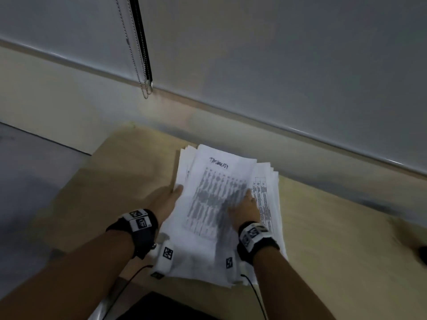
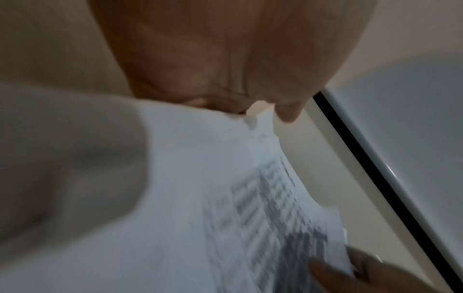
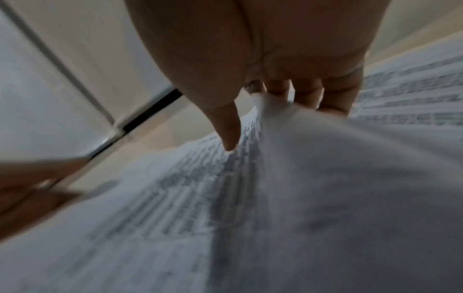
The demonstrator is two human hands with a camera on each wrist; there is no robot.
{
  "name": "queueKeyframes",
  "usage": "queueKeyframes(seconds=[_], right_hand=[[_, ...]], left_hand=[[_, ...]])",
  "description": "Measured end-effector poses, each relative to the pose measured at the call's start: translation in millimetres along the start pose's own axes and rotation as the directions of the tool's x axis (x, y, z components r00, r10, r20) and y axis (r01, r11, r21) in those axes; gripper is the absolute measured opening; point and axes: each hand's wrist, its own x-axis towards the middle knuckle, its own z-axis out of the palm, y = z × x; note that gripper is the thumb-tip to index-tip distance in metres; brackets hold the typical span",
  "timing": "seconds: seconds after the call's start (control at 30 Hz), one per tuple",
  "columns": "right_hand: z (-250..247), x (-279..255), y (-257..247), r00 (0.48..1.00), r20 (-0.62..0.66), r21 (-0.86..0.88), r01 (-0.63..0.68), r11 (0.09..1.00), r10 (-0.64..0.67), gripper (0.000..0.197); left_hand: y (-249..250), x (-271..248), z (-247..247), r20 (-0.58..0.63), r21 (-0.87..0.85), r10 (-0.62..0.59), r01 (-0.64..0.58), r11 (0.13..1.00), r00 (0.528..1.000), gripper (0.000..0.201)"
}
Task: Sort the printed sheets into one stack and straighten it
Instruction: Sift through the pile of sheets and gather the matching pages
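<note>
1. Stack of printed sheets (image 1: pixel 221 204) lying on the tabletop (image 1: pixel 323 227), toward the middle of its width, reaching from near the far edge down almost to the near edge.
2. Not yet squared: top sheet (image 1: pixel 215 188) with a grey printed table and a handwritten heading skewed across the rest; lower sheets fanned out past it on the left, at the far left corner and along the whole right side.
3. Left hand (image 1: pixel 169 199) at the stack's left edge, thumb laid over the top sheet; in the left wrist view, fingers tucked under the paper edge, so gripping the left side of the pile.
4. Right hand (image 1: pixel 246 207) on the right half of the top sheet; in the right wrist view, thumb (image 3: pixel 229 126) pressing down on the print and fingers (image 3: pixel 308 93) curled behind a raised fold of paper, pinching it.
5. Bare tabletop wide to the right of the stack, and a broad strip to the left as far as the rounded left corner.
6. Only a narrow strip of tabletop between the stack's far edge and the wall.
7. Dark blurred object (image 1: pixel 421 255) at the tabletop's right end, well apart from the sheets; cannot tell what.
8. Bead chain (image 1: pixel 143 72) hanging beside a dark strip on the wall, above and behind the table.
</note>
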Motion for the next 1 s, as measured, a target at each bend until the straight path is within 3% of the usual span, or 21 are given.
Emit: queueKeyframes(seconds=[0.07,0.13,0.27,0.33,0.4,0.47,0.5,0.57,0.63,0.7,0.73,0.8,0.9,1.0], right_hand=[[17.9,-6.6,-2.2,0.996,-0.001,-0.176,0.091,0.980,-0.093,0.077],[19.0,-10.5,-1.5,0.996,-0.054,-0.156,0.059,0.986,-0.068,0.083],[-5.4,-2.4,3.9,0.994,-0.111,0.162,0.015,0.987,0.004,0.114],[-23.5,-5.2,-2.8,0.998,-0.052,0.492,0.061,0.868,-0.041,0.120],[-45.9,-16.6,-20.9,0.993,-0.040,0.687,0.111,0.718,-0.114,0.093],[-70.8,-29.4,-44.4,0.976,-0.134,0.732,0.214,0.647,-0.171,0.045],[-83.3,-36.7,-55.7,0.957,-0.203,0.734,0.288,0.615,-0.205,0.031],[-103.0,-54.6,-75.2,0.881,-0.369,0.711,0.472,0.521,-0.295,0.018],[-107.3,-66.3,-82.3,0.821,-0.448,0.663,0.571,0.484,-0.354,0.016],[-93.6,-66.2,-76.3,0.833,-0.435,0.615,0.553,0.563,-0.343,0.021],[-81.7,-61.7,-70.4,0.852,-0.411,0.594,0.521,0.613,-0.325,0.026],[-59.0,-50.8,-57.6,0.890,-0.365,0.507,0.436,0.743,-0.273,0.035],[-37.2,-39.0,-35.3,0.939,-0.292,0.408,0.293,0.865,-0.180,0.048],[-29.1,-16.5,6.6,0.960,-0.278,0.156,0.010,0.988,0.034,0.076]], left_hand=[[2.5,1.0,6.2,-0.053,0.228,0.099,-0.084,0.970,0.994,0.046],[-0.6,2.3,6.5,-0.074,0.296,0.178,-0.149,0.944,0.981,0.037],[-1.3,-2.8,-17.9,-0.046,0.116,0.319,-0.312,0.943,0.947,0.038],[-0.8,-5.2,-36.3,-0.028,0.032,0.375,-0.374,0.927,0.927,0.040],[11.9,-12.9,-49.3,0.026,-0.102,0.408,-0.403,0.909,0.913,0.044],[33.6,-22.6,-56.6,0.043,-0.165,0.487,-0.474,0.865,0.873,0.043],[45.3,-25.8,-59.8,0.008,-0.165,0.525,-0.517,0.840,0.851,0.041],[63.9,-33.1,-64.5,-0.102,-0.153,0.592,-0.600,0.785,0.800,0.042],[69.7,-37.6,-64.5,-0.186,-0.196,0.597,-0.625,0.756,0.780,0.040],[63.7,-42.4,-58.1,-0.203,-0.234,0.593,-0.627,0.743,0.779,0.029],[54.4,-40.2,-54.0,-0.190,-0.233,0.582,-0.612,0.756,0.791,0.034],[31.7,-30.3,-42.3,-0.134,-0.172,0.539,-0.555,0.814,0.832,0.040],[13.4,-19.0,-24.2,-0.127,-0.090,0.427,-0.439,0.894,0.896,0.027],[23.7,-17.4,-23.4,-0.248,0.002,0.424,-0.438,0.899,0.871,0.014]])
